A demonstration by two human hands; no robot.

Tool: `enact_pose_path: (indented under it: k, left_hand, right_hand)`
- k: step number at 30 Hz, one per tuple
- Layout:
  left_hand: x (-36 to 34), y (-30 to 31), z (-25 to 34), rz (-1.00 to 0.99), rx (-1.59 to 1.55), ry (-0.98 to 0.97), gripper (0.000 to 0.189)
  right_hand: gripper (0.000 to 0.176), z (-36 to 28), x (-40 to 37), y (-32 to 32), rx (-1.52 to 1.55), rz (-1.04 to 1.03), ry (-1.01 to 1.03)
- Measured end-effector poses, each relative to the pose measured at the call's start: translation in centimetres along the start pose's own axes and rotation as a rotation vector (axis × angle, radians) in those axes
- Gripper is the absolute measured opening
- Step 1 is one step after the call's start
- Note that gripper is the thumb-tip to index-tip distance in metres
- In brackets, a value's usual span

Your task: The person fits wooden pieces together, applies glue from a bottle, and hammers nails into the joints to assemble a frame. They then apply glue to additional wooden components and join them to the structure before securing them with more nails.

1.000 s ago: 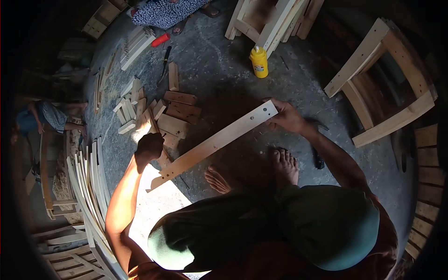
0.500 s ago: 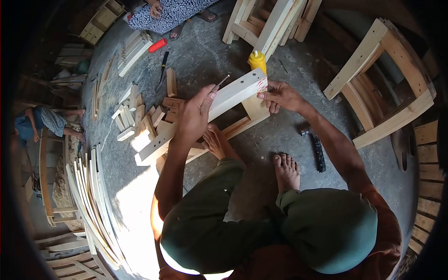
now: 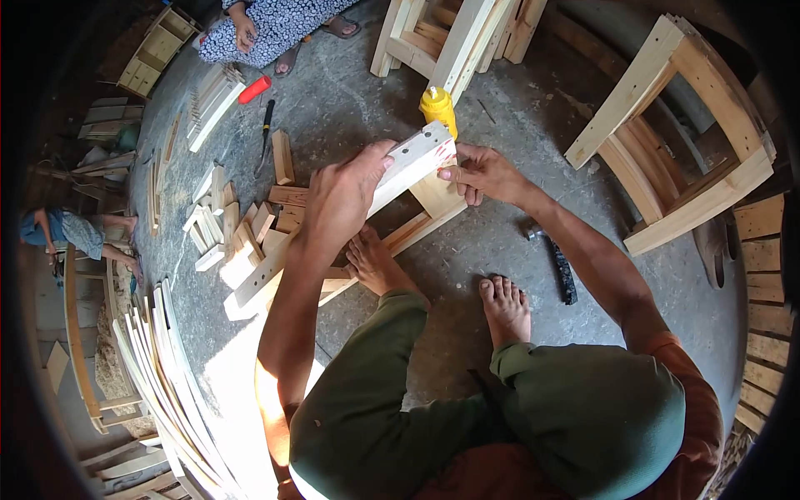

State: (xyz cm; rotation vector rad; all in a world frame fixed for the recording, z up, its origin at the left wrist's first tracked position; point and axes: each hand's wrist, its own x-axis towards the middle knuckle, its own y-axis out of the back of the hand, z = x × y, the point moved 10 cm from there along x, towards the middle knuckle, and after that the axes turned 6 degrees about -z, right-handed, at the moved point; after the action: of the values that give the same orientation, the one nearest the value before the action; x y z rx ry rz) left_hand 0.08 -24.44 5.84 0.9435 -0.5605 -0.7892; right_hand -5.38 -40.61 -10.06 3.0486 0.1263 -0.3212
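Note:
A pale wooden frame [image 3: 405, 179] stands tilted on the floor before me, its top rail dotted with drilled holes and marked red at the far end. My left hand [image 3: 343, 193] is closed over that rail, thumb near the holes; a thin rod seen in it earlier does not show. At the rail's far end my right hand [image 3: 487, 177] is closed on the frame's corner, thumb and forefinger against the joint. Just behind that corner stands a yellow glue bottle [image 3: 437, 108]. My bare foot [image 3: 377, 260] rests against the lower part of the frame.
Wood offcuts [image 3: 242, 225] lie left of the frame. A hammer [image 3: 560, 262] lies to the right, pliers [image 3: 267, 129] and a red bottle [image 3: 254, 89] farther back. Assembled frames [image 3: 675, 137] stand right and behind. Long strips [image 3: 162, 367] lie left. Two other people sit nearby.
The thin rod in my left hand has gone out of sight, and that hand has turned over the rail. The whole view has shifted slightly; my right hand stays at the corner.

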Motion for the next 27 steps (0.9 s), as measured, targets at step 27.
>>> enact_pose_path:
  k: [27]
  left_hand:
    - [-0.5, 0.0, 2.3, 0.013, 0.149, -0.174, 0.027]
  right_hand:
    - [0.052, 17.9, -21.7, 6.1, -0.814, 0.556, -0.405]
